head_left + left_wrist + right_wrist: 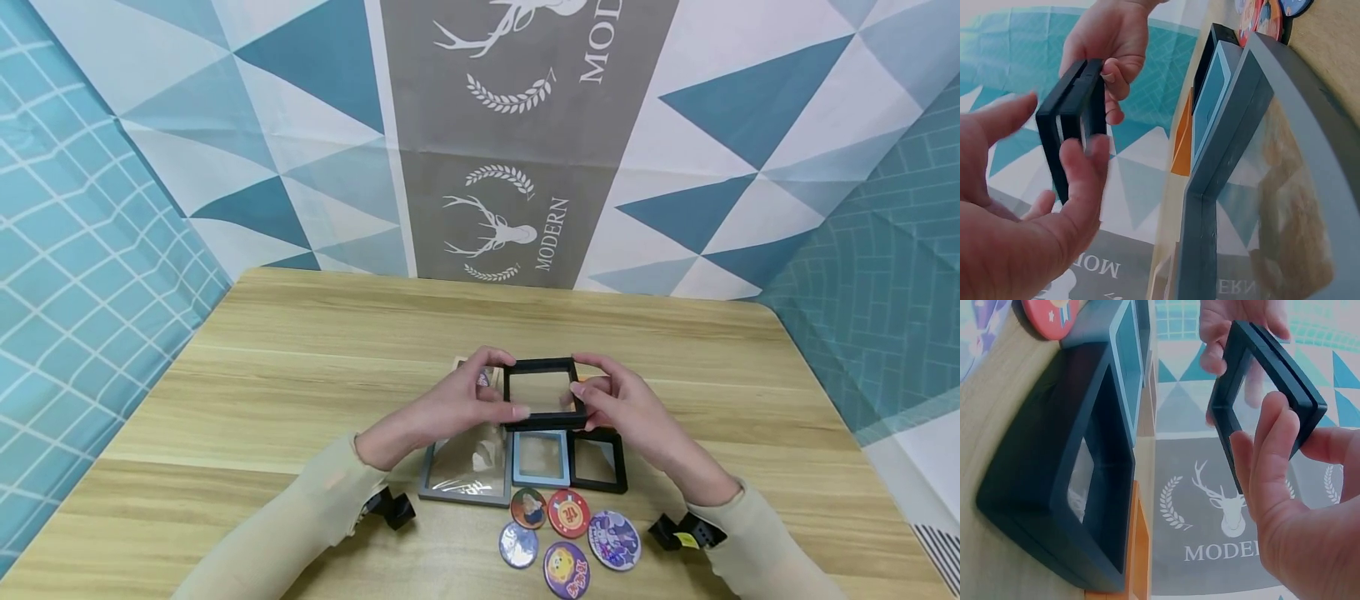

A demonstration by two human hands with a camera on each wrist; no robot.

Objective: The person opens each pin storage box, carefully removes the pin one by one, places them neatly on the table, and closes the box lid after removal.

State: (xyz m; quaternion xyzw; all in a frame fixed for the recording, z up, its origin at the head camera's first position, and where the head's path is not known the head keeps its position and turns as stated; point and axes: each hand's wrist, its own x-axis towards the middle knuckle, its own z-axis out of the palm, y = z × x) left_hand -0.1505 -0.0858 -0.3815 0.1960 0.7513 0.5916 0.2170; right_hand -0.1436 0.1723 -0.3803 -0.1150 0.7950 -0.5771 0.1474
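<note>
Both hands hold a square black display frame [555,422] with clear film in its middle, raised above the table. At its left side, my left hand [453,408] grips it with the thumb on the near edge and a finger at the far corner. The right hand [626,404] pinches the right side between thumb and fingers. In the right wrist view a thin seam runs along the edge of the black display frame [1285,372]. Below it lie a light blue frame [542,482], a smaller-looking black frame [621,471] and a larger grey frame [465,498].
Nearer the front lie several round badges, among them a red badge [569,513], a purple badge [567,571] and a blue badge [519,545]. An orange frame [1140,544] stands behind the black one on the wooden table [330,358]. Patterned cloth [300,125] hangs behind.
</note>
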